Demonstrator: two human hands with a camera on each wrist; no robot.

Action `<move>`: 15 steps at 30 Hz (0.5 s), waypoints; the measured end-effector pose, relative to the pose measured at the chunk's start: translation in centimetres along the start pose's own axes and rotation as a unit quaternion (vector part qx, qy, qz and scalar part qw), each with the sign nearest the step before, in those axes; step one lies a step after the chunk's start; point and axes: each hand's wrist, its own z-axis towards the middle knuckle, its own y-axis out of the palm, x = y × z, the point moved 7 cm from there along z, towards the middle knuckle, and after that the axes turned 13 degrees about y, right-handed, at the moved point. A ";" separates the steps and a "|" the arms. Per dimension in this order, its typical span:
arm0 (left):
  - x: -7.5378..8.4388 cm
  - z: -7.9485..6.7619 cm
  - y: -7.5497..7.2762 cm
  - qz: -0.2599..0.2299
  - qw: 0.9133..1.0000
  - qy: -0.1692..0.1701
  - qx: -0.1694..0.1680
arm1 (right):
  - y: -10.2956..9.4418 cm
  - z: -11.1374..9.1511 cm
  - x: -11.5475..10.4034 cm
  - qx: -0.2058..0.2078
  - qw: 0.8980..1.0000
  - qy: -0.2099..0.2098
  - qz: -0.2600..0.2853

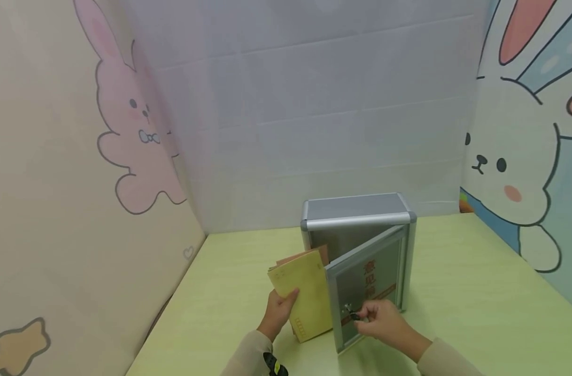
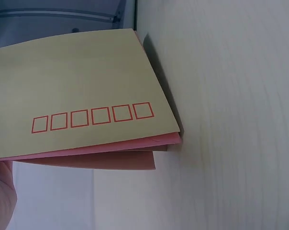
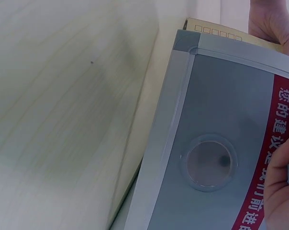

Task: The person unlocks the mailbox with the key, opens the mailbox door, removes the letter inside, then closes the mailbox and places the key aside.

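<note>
My left hand [image 1: 279,312] grips a small stack of envelopes [image 1: 307,295], thumb across the yellow-brown front one. Pink and brown edges show behind it in the left wrist view, where the front envelope [image 2: 82,81] has a row of red squares. The stack is upright beside the free edge of a metal box's door [image 1: 368,282], which stands ajar. With thumb and fingers my right hand [image 1: 384,321] pinches a key with a black head [image 1: 355,316] at the door's lock [image 1: 347,307]. In the right wrist view, the door panel [image 3: 221,105] carries a red band with white characters.
The silver-framed box [image 1: 358,209] stands on a pale yellow-green table [image 1: 455,282] near the back wall [image 1: 323,115]. A round clear disc [image 3: 209,163] sits on the door panel. Walls with cartoon rabbits rise on the left [image 1: 131,130] and right [image 1: 511,172].
</note>
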 end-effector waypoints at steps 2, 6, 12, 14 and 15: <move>0.0 -0.1 -0.2 -0.002 1.000 -0.001 0.001 | 0.0 0.0 -0.1 0.003 1.000 -0.008 0.000; 0.2 -0.2 -0.6 0.001 1.000 0.000 -0.002 | 0.0 -0.1 -0.1 0.004 1.000 -0.012 0.006; 0.3 -0.3 -2.1 0.025 1.000 0.007 0.010 | -0.1 0.1 0.1 0.005 1.000 -0.013 -0.002; 0.3 -0.4 -2.5 0.025 1.000 0.003 0.013 | 0.0 0.2 0.2 0.004 1.000 -0.011 -0.006; 0.2 -0.5 -2.7 0.024 1.000 0.001 0.014 | 0.0 0.3 0.2 0.004 1.000 -0.009 -0.009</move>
